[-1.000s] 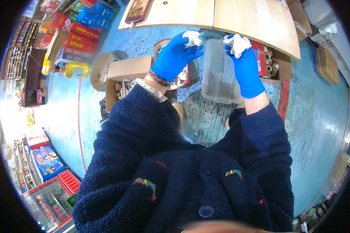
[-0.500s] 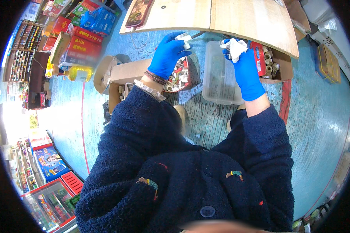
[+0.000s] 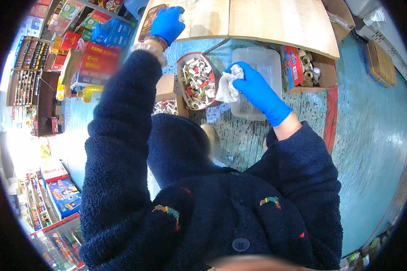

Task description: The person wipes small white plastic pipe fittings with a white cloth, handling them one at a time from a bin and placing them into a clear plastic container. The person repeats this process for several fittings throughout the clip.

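Note:
Over the far left of the wooden tabletop (image 3: 267, 22) is my left hand (image 3: 168, 25), in a blue glove. Its fingers are closed on a white plastic fitting (image 3: 182, 18), mostly hidden by the glove. A phone (image 3: 150, 23) lies partly behind that wrist. My right hand (image 3: 253, 88), gloved in blue too, grips a crumpled white cloth (image 3: 228, 90). The cloth hangs between a round-sided red-rimmed container (image 3: 180, 83) of white and red plastic pieces and a clear plastic bin (image 3: 279, 86).
On the right under the table stands a cardboard box (image 3: 328, 83) with pale round fittings and a red package (image 3: 293, 67). An open cardboard box (image 3: 165, 87) with small white pieces is by my left leg. Shelves of goods (image 3: 29, 63) line the left side.
My left hand has moved up and left from below the table edge to over the tabletop. My right hand has swung left with the cloth, which now hangs down.

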Demonstrator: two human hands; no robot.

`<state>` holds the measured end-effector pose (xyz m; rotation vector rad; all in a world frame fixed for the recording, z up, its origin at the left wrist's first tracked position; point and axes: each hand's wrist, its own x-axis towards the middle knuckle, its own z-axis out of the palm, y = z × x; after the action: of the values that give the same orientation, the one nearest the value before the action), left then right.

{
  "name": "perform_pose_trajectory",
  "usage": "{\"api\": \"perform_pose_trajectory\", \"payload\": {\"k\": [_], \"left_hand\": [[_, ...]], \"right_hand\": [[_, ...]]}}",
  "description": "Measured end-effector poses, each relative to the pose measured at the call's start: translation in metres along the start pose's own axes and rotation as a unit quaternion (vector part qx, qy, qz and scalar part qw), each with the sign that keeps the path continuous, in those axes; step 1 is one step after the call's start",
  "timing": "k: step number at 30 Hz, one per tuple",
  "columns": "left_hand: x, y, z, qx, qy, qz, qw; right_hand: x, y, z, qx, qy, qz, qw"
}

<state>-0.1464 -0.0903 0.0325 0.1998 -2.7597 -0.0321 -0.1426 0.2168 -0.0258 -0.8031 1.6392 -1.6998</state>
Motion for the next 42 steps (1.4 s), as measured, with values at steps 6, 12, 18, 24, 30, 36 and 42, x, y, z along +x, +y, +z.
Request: {"api": "perform_pose_trajectory", "payload": {"k": [6, 12, 18, 24, 30, 36, 42], "left_hand": [[0.046, -0.018, 0.043, 0.131, -0.084, 0.115, 0.981], [0.055, -0.030, 0.045, 0.141, -0.001, 0.149, 0.979], [-0.011, -0.002, 0.000, -0.129, 0.114, 0.101, 0.980], [-0.166, 0.060, -0.075, -0.473, -0.012, -0.235, 0.849], [-0.252, 0.128, -0.070, -0.372, -0.218, 0.058, 0.900], [-0.286, 0.135, -0.084, -0.428, -0.222, 0.120, 0.868], [-0.303, 0.115, -0.092, -0.456, -0.127, 0.096, 0.876]], "right_hand": [[-0.002, 0.001, -0.003, -0.111, 0.008, -0.112, 0.988], [-0.006, -0.002, -0.011, -0.223, -0.025, -0.059, 0.973], [0.002, 0.007, -0.009, -0.323, -0.025, -0.012, 0.946], [0.012, 0.026, 0.001, -0.377, -0.077, -0.036, 0.922], [0.021, 0.058, 0.032, -0.389, -0.185, 0.036, 0.902], [0.010, 0.092, 0.065, -0.368, -0.216, 0.097, 0.899], [0.041, 0.047, 0.046, -0.175, -0.014, 0.211, 0.962]]}}
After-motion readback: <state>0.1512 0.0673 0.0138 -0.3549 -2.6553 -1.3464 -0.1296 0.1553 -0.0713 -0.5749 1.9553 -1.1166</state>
